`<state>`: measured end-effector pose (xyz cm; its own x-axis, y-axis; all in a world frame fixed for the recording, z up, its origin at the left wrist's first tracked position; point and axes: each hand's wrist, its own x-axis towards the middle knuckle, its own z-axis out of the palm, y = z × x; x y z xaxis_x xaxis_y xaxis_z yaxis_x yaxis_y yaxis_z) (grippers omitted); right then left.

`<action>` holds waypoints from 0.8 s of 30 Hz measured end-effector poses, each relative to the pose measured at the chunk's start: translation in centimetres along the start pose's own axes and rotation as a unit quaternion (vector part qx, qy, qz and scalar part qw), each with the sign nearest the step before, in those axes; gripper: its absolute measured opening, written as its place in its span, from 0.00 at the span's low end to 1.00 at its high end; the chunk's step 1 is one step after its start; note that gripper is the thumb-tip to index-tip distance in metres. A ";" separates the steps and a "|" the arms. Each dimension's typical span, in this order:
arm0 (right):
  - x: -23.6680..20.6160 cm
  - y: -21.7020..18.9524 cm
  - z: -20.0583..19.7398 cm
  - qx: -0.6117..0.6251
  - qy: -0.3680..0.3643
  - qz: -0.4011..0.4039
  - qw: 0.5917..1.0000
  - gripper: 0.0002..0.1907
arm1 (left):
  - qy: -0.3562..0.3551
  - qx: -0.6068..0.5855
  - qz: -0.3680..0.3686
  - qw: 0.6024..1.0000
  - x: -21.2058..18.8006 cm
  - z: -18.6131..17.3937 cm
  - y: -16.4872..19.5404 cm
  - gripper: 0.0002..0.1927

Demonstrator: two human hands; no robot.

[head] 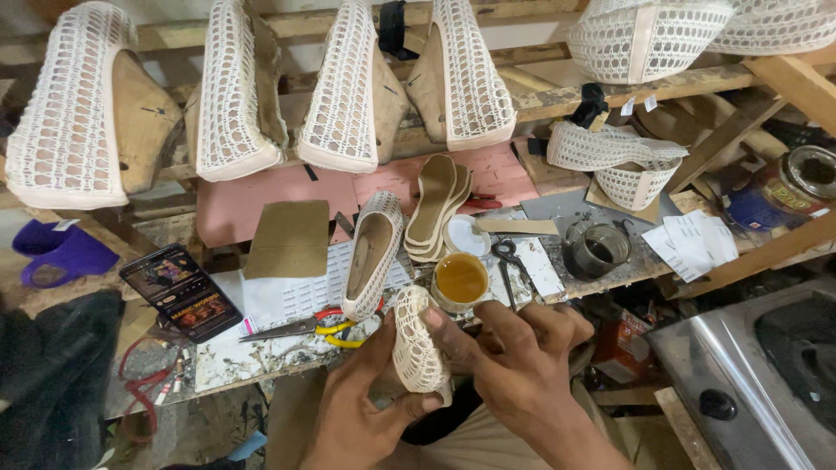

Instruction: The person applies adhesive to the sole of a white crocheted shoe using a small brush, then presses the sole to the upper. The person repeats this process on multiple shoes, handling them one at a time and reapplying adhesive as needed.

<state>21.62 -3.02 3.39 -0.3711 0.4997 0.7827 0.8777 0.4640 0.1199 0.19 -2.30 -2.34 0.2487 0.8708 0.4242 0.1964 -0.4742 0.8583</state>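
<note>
Mesh shoe upper (416, 348), cream and netted, sits over a last between both hands, just at the near edge of the counter (261, 348). The left hand (366, 409) closes its grip around the lower part, thumb across the front; the right hand (514, 357) pinches the upper edge with closed fingertips. Its long axis stands almost upright, a little tilted — which end is the toe I cannot tell. The open glue tin (461, 280) stands very near, so a careless elbow could tip it, and a strong pull could tear or stretch the netting — a risk, in my judgement.
</note>
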 end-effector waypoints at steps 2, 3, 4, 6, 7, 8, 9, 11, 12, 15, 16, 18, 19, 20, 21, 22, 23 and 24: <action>-0.3 0.6 0.5 0.003 0.003 -0.012 1.000 0.30 | -0.002 -0.011 -0.002 1.000 0.2 -0.2 -0.2 0.50; -0.5 1.0 0.8 0.014 0.008 -0.023 1.000 0.31 | -0.003 -0.016 -0.004 1.000 0.2 -0.2 -0.3 0.51; -0.7 1.5 1.3 0.026 0.013 -0.033 0.999 0.31 | 0.005 -0.046 -0.037 0.998 0.2 -0.3 -0.4 0.52; -1.1 2.5 3.0 0.041 -0.053 0.033 0.997 0.28 | 0.022 -0.108 -0.106 0.988 0.1 -0.5 -0.6 0.53; -1.4 3.0 3.9 0.047 -0.084 0.066 0.993 0.27 | 0.028 -0.110 -0.115 0.987 0.0 -0.6 -0.7 0.53; -1.6 3.4 4.8 0.040 -0.129 0.083 0.987 0.26 | 0.033 -0.112 -0.121 0.986 0.0 -0.7 -0.9 0.53; -1.8 3.8 5.9 0.033 -0.172 0.099 0.980 0.25 | 0.038 -0.113 -0.126 0.985 0.0 -0.8 -1.0 0.53; -2.4 4.2 7.4 0.021 -0.211 0.115 0.971 0.24 | 0.022 -0.075 -0.124 0.989 -0.1 -0.8 -1.2 0.53; -2.7 4.3 8.1 0.016 -0.207 0.114 0.971 0.24 | 0.014 -0.055 -0.123 0.991 -0.2 -0.8 -1.3 0.54; -3.2 4.6 9.1 0.013 -0.196 0.123 0.973 0.17 | 0.024 -0.011 -0.071 0.997 -0.3 -0.5 -1.4 0.52; -3.2 4.7 9.2 0.015 -0.193 0.131 0.972 0.16 | 0.024 -0.011 -0.063 0.998 -0.4 -0.5 -1.3 0.52; -2.9 4.7 9.1 0.032 -0.185 0.176 0.966 0.18 | 0.027 -0.012 -0.038 0.999 -0.4 -0.4 -1.3 0.51; -2.7 4.7 8.9 0.043 -0.185 0.199 0.962 0.19 | 0.025 -0.001 -0.049 0.998 -0.4 -0.5 -1.4 0.51; -2.4 4.6 8.5 0.055 -0.215 0.215 0.951 0.19 | 0.022 0.008 -0.061 0.998 -0.4 -0.5 -1.4 0.51; -2.0 4.6 8.1 0.066 -0.244 0.232 0.939 0.20 | 0.018 0.016 -0.073 0.997 -0.3 -0.5 -1.4 0.51; -1.5 4.5 7.6 0.074 -0.269 0.249 0.927 0.20 | 0.018 0.011 -0.057 0.998 -0.3 -0.6 -1.4 0.51; -1.2 4.3 6.9 0.207 -0.243 0.292 0.902 0.21 | 0.019 0.006 -0.038 0.999 -0.1 -0.5 -1.4 0.51; -0.8 4.1 6.2 0.339 -0.214 0.327 0.856 0.22 | 0.021 0.001 -0.023 1.000 0.0 -0.4 -1.4 0.50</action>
<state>23.64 3.03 -0.52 -0.0721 0.9693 0.2351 0.6166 0.2286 -0.7533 -0.46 -1.54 -3.43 0.1989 0.8966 0.3958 0.2096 -0.4334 0.8765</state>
